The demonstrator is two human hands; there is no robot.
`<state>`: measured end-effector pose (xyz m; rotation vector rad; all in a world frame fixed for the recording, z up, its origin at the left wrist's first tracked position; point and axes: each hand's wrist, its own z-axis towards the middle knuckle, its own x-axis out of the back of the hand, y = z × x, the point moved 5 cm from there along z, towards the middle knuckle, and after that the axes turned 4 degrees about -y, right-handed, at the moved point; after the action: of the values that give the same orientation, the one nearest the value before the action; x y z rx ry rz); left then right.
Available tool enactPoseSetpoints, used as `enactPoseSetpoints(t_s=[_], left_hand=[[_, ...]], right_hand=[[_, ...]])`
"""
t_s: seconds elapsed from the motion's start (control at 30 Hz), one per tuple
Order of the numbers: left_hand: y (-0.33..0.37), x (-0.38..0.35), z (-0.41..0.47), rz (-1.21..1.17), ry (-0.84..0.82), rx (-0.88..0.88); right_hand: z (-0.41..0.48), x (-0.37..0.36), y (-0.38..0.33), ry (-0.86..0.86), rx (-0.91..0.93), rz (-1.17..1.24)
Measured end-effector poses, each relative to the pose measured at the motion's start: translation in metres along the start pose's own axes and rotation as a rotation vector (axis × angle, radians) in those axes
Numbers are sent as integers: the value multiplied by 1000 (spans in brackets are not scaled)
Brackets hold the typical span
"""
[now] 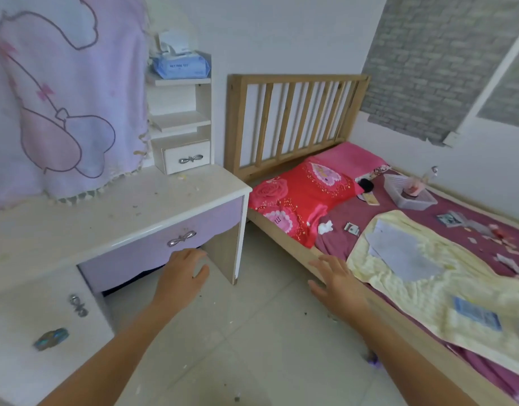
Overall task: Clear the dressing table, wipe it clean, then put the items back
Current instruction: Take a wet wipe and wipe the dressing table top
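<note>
Held 2 grips spread and empty: left hand (180,275) low, just before the purple drawer (152,253), right hand (338,284) above the bed rail (293,244). Found the tabletop (106,212) cleared but speckled with crumbs (152,192), up and left of both hands. Spotted the pack of wipes (180,65) flat on the top shelf (179,82), long side across, well above the left hand, nearer of the 2; likely needed a reach upward next
</note>
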<state>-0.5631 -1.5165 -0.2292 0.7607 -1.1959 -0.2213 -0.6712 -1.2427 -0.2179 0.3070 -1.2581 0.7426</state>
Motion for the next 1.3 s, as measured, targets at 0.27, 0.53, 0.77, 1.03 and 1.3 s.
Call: enactPoseSetpoints(t_s=[0.27,0.53,0.77,1.03,1.3], left_hand=[[78,-72,87,-38,85,98],[86,-93,142,-3,106,253],[54,-66,224,36,291,283],[19,-31,334,46,419,299],[-20,-16,398,104,476,407]], right_hand=[[97,6,101,26,191,-12],[189,-31,135,-48,277,161],[292,-44,114,8,425,222],[435,-63,96,7,458,285],[529,-135,73,-124,568,350]])
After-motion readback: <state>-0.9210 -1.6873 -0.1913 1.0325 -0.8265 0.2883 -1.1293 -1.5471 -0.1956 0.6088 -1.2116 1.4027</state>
